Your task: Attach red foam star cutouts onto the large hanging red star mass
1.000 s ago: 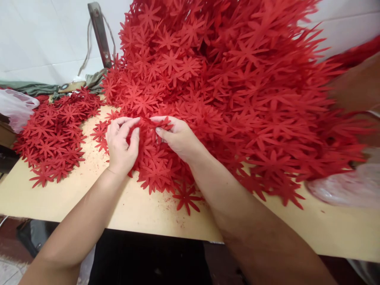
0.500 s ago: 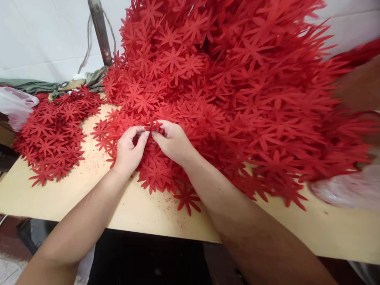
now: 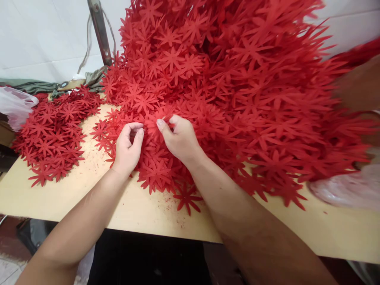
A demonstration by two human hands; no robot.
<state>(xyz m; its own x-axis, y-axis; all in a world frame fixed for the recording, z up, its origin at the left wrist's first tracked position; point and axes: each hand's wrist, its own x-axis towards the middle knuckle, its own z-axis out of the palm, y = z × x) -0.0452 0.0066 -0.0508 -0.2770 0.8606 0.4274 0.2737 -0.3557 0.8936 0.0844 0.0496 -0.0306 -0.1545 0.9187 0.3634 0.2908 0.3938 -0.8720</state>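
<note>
Here we pinch one red flower (image 3: 154, 123) at the near edge of the big red heap (image 3: 237, 91), in the middle of the table. Our right hand (image 3: 178, 138) has its thumb and first finger closed on the flower's right side. Our left hand (image 3: 128, 146) is curled, with thumb and finger bent toward each other just beside the flower's left side; we cannot tell if they grip it or only touch it. Both hands rest on the low flowers at the foot of the heap.

The heap is very tall and spills to the right. One loose flower (image 3: 187, 198) lies flat on the bare wood near our right arm. A smaller flat pile (image 3: 53, 134) of the same red flowers sits on the left, well apart from our hands. The tan table (image 3: 89, 202) has little red crumbs on it. Behind it a metal bar (image 3: 99, 31) leans by the white wall. A clear plastic bag (image 3: 14, 107) sits at the far left, and another clear bag (image 3: 347, 190) at the right.
</note>
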